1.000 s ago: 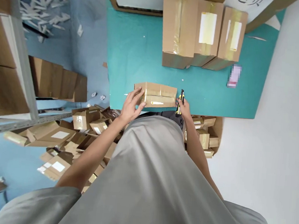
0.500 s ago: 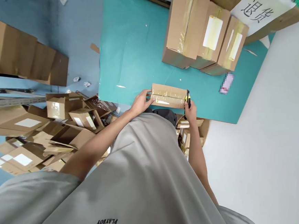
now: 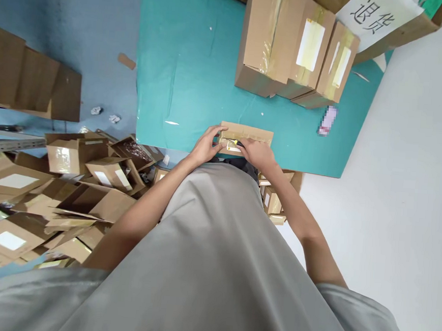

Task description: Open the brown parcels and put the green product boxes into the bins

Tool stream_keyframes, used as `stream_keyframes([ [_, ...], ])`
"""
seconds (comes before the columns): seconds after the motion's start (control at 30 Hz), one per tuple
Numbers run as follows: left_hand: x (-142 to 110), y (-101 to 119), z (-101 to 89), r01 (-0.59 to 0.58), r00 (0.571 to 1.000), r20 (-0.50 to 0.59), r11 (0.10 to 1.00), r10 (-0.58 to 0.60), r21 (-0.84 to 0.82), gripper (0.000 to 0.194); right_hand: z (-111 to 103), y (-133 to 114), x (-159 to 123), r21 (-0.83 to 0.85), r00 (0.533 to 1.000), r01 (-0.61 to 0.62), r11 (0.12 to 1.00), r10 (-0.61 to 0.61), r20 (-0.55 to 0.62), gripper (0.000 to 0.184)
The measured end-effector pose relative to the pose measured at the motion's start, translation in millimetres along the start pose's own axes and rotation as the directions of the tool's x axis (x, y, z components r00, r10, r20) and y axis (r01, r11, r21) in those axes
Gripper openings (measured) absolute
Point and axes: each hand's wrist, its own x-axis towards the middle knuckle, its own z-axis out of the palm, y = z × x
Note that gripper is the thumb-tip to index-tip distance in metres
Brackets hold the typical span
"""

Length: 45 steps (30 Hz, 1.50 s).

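Observation:
A small taped cardboard box [image 3: 246, 131] lies at the front edge of the green table, with a strip of tape running along its top. My left hand [image 3: 206, 146] grips its left end, thumb on the near side and fingers at the far corner. In my right hand [image 3: 258, 152] is a black and yellow utility knife [image 3: 238, 143], held over the top of the box. The knife points left along the tape, its tip near my left fingers. My right hand covers most of the handle and part of the box. Whether the blade has entered the tape I cannot tell.
Three taped boxes [image 3: 269, 42] stand farther back on the green table [image 3: 181, 81], beside an open carton with a paper sign [image 3: 374, 19]. A blurred pinkish item [image 3: 327, 121] lies at the right. Opened cartons [image 3: 99, 202] are heaped on the floor at left.
My right hand has moved left from the box's right end to over its top, and the knife now points left along the tape. My left hand stays at the left end.

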Motion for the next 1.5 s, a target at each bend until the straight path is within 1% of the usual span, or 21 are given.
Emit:
stream_keyframes([
  [0.1, 0.6, -0.6, 0.0, -0.003, 1.000, 0.001, 1.000, 0.003, -0.003, 0.063, -3.2, -3.1, 6.0, -0.023, 1.000, 0.019, 1.000, -0.018, 0.017, 0.053],
  [0.27, 0.8, -0.5, 1.3, -0.005, 1.000, -0.004, 1.000, 0.005, -0.003, 0.064, -3.3, -5.5, 10.5, -0.067, 0.999, 0.016, 0.998, -0.014, 0.029, 0.054],
  [0.53, 1.9, -1.4, 3.2, 0.000, 1.000, -0.007, 1.000, 0.000, -0.024, 0.064, -0.1, -9.5, 21.5, -0.120, 1.000, 0.020, 0.993, -0.020, 0.001, 0.050],
  [0.7, 3.4, -4.2, 3.0, -0.007, 1.000, -0.010, 0.999, 0.007, -0.032, 0.065, -7.2, -22.6, 28.9, -0.191, 1.000, 0.022, 0.981, -0.019, 0.017, 0.043],
  [0.77, 3.5, -5.0, 3.0, -0.009, 1.000, -0.010, 1.000, 0.008, -0.027, 0.065, -12.0, -22.9, 26.9, -0.213, 1.000, 0.017, 0.977, -0.012, 0.023, 0.041],
  [0.83, 3.5, -5.4, 3.0, -0.007, 1.000, -0.011, 1.000, 0.007, -0.024, 0.064, -16.5, -15.6, 19.9, -0.233, 1.000, -0.002, 0.973, 0.009, 0.028, 0.041],
  [0.9, 3.3, -5.4, 3.3, -0.007, 1.000, -0.014, 1.000, 0.007, -0.028, 0.063, -19.7, 0.0, 7.9, -0.253, 0.998, -0.043, 0.967, 0.054, 0.039, 0.041],
  [0.97, 3.3, -5.6, 4.1, -0.005, 1.000, -0.020, 0.999, 0.004, -0.039, 0.062, -21.1, 22.0, -7.6, -0.278, 0.991, -0.101, 0.955, 0.122, 0.059, 0.040],
  [1.07, 4.3, -6.6, 6.1, 0.003, 1.000, -0.028, 0.998, -0.004, -0.057, 0.062, -20.0, 56.9, -30.8, -0.313, 0.965, -0.200, 0.928, 0.243, 0.104, 0.037],
  [1.13, 5.6, -7.7, 7.3, 0.002, 1.000, -0.029, 0.998, -0.004, -0.063, 0.061, -18.1, 74.6, -42.0, -0.327, 0.946, -0.244, 0.913, 0.299, 0.127, 0.040],
  [1.2, 6.2, -9.1, 6.7, 0.001, 1.000, -0.025, 0.998, -0.003, -0.063, 0.061, -16.3, 85.5, -49.2, -0.330, 0.940, -0.252, 0.910, 0.311, 0.138, 0.043],
  [1.27, 5.3, -10.5, 3.4, 0.011, 1.000, -0.022, 0.998, -0.012, -0.064, 0.062, -14.6, 91.2, -54.6, -0.329, 0.947, -0.240, 0.913, 0.295, 0.127, 0.044],
  [1.4, -1.0, -12.1, -7.1, 0.062, 0.996, -0.050, 0.992, -0.067, -0.108, 0.062, -8.6, 96.6, -69.1, -0.303, 0.970, -0.208, 0.930, 0.236, 0.059, 0.045],
  [1.5, -4.6, -12.3, -11.8, 0.095, 0.992, -0.063, 0.984, -0.106, -0.153, 0.062, 0.6, 102.7, -81.9, -0.251, 0.969, -0.237, 0.939, 0.248, 0.010, 0.043],
])
